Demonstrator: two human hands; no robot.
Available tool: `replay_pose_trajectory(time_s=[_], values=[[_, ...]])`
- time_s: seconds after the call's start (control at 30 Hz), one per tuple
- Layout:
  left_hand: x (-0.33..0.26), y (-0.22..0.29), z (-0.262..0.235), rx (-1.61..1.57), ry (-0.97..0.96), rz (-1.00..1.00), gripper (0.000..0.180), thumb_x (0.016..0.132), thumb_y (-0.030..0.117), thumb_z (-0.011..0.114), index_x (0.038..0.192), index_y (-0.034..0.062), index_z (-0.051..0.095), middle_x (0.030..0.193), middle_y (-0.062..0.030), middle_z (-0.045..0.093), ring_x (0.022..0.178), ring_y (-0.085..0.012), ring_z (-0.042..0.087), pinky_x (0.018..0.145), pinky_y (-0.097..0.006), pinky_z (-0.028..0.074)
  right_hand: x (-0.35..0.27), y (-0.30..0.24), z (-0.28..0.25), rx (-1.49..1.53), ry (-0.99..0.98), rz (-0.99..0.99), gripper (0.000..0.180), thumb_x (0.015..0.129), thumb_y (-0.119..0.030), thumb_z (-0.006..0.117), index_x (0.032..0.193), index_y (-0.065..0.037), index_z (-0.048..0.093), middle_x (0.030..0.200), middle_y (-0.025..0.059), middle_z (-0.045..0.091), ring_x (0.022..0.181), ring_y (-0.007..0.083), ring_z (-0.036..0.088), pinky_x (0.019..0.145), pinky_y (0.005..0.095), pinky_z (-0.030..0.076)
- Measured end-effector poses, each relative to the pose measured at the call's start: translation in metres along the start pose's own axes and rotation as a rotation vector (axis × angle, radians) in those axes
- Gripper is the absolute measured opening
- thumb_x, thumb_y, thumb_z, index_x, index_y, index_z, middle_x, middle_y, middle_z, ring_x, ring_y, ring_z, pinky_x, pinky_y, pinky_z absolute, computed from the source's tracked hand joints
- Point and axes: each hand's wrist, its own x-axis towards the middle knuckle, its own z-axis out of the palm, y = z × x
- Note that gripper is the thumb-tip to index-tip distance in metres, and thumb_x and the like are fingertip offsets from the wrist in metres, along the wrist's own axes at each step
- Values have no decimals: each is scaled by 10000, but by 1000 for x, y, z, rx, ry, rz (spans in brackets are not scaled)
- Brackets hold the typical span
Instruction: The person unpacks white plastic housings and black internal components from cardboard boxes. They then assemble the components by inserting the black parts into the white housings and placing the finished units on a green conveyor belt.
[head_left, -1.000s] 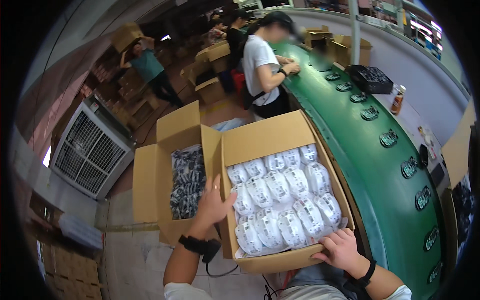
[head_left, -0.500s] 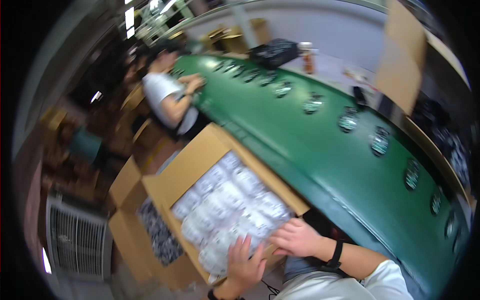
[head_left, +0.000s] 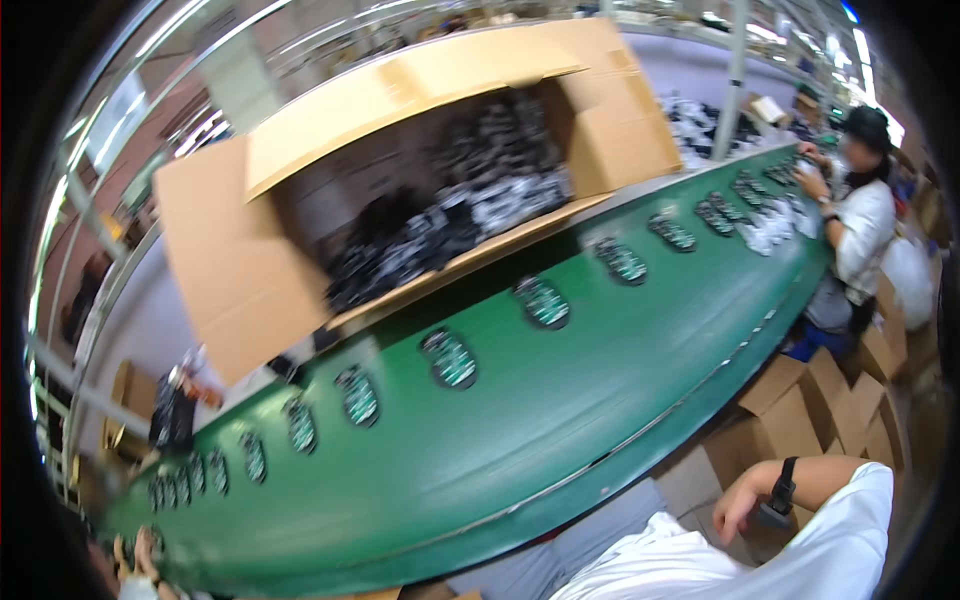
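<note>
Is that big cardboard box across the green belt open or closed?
Open: the cardboard box has its flaps spread outward, and dark and silvery items show inside.

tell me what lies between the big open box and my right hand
In the head view, the green belt lies between the open cardboard box and your right hand, with a row of dark oval pieces along its box side.

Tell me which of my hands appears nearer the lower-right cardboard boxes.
Right, apparently: the right hand shows just below these cardboard boxes; the left hand is out of view.
</note>
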Motion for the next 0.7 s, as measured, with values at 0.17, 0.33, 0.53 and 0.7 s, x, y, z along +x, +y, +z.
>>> replay_pose_trajectory(time_s=[0.17,0.33,0.53,0.7], values=[[115,58,16,56,-150,79,355,1023,310,599,1116,-18,698,917,-135,703,825,-247,681,760,-362,548,34,57,63,581,-445,-124,660,865,-497,721,1374,-89,614,1280,115,679,1078,239,652,926,424,517],[193,96,32,50,-257,68,353,1020,306,602,1124,-19,695,928,-138,706,840,-252,683,773,-363,548,-29,4,39,827,-301,-453,642,867,-451,734,1373,-76,612,1266,121,683,1076,226,652,931,420,515],[239,133,21,43,-302,10,352,1016,301,605,1135,-20,692,940,-143,709,859,-259,687,789,-364,549,-77,-22,-8,856,-140,-354,614,880,-411,722,1376,-70,605,1246,118,677,1065,223,647,922,411,513],[252,139,12,37,-295,3,352,1013,296,608,1143,-20,689,951,-146,711,874,-265,690,803,-365,549,-99,-36,-37,824,7,-313,591,890,-377,713,1379,-65,599,1230,116,672,1055,221,643,915,404,512]])
